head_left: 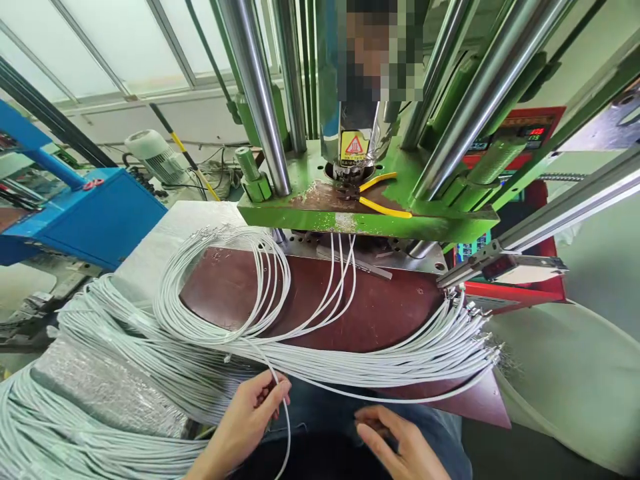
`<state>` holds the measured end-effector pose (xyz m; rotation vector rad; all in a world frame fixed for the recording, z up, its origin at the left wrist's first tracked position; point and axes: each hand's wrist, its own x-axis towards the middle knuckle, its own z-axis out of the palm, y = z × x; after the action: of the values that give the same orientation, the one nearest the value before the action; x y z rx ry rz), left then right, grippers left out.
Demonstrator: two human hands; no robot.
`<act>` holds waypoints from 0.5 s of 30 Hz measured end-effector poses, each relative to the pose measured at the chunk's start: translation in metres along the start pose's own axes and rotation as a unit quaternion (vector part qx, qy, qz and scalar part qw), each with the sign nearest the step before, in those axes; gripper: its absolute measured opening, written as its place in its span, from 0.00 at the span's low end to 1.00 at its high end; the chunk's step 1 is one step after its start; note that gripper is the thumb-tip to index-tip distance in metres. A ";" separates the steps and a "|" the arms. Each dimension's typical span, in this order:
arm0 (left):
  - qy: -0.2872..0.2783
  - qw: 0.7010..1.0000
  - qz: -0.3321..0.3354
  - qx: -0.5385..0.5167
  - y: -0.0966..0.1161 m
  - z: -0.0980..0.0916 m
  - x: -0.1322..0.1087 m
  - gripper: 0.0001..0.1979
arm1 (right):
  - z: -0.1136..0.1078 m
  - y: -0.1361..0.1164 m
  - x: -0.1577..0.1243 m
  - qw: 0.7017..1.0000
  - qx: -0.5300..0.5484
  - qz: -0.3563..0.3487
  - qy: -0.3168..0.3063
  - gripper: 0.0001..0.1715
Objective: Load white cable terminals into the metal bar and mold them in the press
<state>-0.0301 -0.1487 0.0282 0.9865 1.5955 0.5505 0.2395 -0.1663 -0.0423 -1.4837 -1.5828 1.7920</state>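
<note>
My left hand [255,413] is closed in a pinch round a single white cable [287,420], whose near end hangs down over my lap. My right hand [395,440] is held low above my lap, thumb and fingers apart, with nothing visible in it. Just beyond both hands, a long bundle of white cables [345,363] lies across a dark red board [385,313]. The bundle's metal-tipped ends [483,333] fan out at the right. On the left it runs into a loose coil [170,300]. Several cables [341,273] from it reach under the green press plate [370,223].
Yellow-handled pliers [383,207] lie on the press plate, between steel columns [257,93]. More cable bundles [125,333] fill the left side beside a plastic-wrapped surface [100,380]. A metal rail [565,207] slants in from the right. A blue machine [95,213] stands far left.
</note>
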 end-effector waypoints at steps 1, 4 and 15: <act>-0.007 1.000 0.003 0.002 -0.002 0.002 -0.002 0.23 | 0.008 -0.006 0.008 0.999 0.036 0.002 -0.009 0.24; -0.052 0.998 -0.016 0.041 -0.015 -0.013 -0.007 0.21 | 0.028 -0.012 0.026 0.983 0.180 0.014 -0.025 0.30; -0.012 0.899 0.059 0.433 -0.004 -0.053 -0.016 0.20 | 0.040 -0.029 0.034 0.926 0.370 0.034 0.060 0.37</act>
<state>-0.0819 -0.1564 0.0483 1.7426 1.7867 -0.1447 0.1816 -0.1508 -0.0394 -1.2339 -0.6567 1.9686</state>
